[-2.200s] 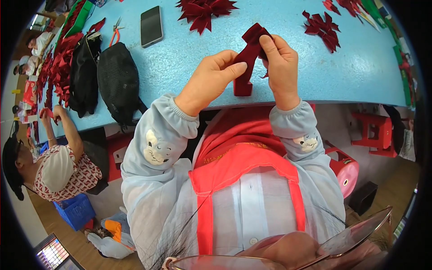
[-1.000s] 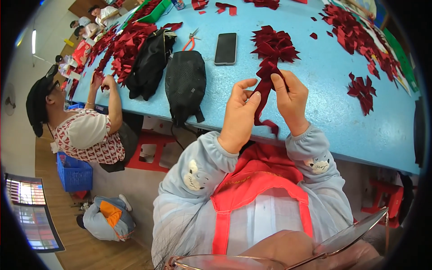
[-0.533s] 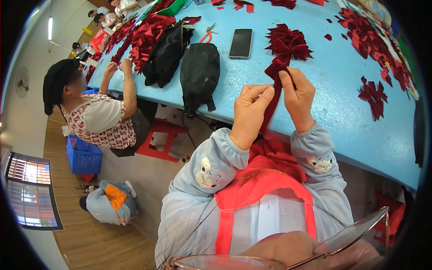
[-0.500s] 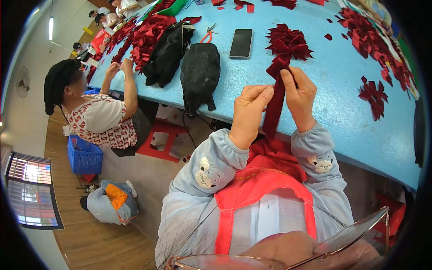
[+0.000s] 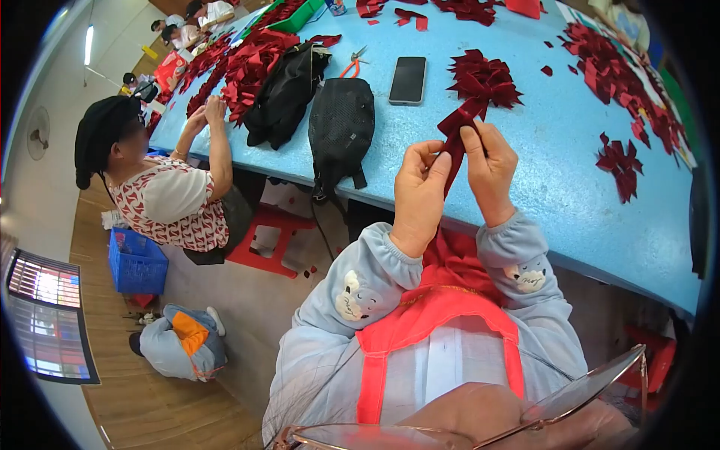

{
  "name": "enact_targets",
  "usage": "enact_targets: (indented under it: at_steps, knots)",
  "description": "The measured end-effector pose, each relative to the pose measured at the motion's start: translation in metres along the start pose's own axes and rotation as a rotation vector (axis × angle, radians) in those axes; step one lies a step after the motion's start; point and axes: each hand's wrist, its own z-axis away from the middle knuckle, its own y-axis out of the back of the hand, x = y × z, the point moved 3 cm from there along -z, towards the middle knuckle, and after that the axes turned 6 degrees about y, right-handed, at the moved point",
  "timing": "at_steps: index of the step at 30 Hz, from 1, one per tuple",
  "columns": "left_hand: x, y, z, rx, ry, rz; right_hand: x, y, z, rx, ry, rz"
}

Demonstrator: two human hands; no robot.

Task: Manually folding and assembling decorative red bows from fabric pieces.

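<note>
Blue table [image 5: 570, 187]; red ribbon [image 5: 455, 139] half-hidden between left hand [image 5: 418, 191], right hand [image 5: 491, 171].

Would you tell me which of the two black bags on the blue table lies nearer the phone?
The mesh-fronted black bag, hanging partly over the table's near edge, lies right beside the phone. The other black bag sits further left, against the red ribbon heap.

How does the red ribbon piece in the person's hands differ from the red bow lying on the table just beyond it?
The ribbon piece is a narrow strip, pinched between the left hand and right hand; the red bow is a spread, many-looped cluster. The strip is held above the blue table; the bow rests on it, untouched. Both are the same dark red.
</note>
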Motion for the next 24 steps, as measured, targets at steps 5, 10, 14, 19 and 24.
enact_targets:
  at_steps: [5, 10, 14, 19, 24]
  knots:
    - [0.005, 0.011, 0.002, 0.045, -0.025, -0.203, 0.001, -0.016, 0.011, 0.023, -0.011, -0.066]
    - [0.005, 0.018, -0.003, 0.105, -0.212, -0.339, 0.006, -0.021, 0.014, -0.005, -0.059, -0.119]
    - [0.002, 0.019, -0.004, 0.111, -0.176, -0.334, 0.012, -0.022, 0.022, -0.028, -0.185, -0.211]
    - [-0.004, 0.011, -0.020, 0.051, 0.031, -0.208, 0.023, -0.014, 0.015, -0.096, -0.544, -0.479]
    - [-0.011, 0.008, -0.030, -0.022, 0.110, -0.292, 0.031, -0.008, 0.016, -0.160, -0.560, -0.587]
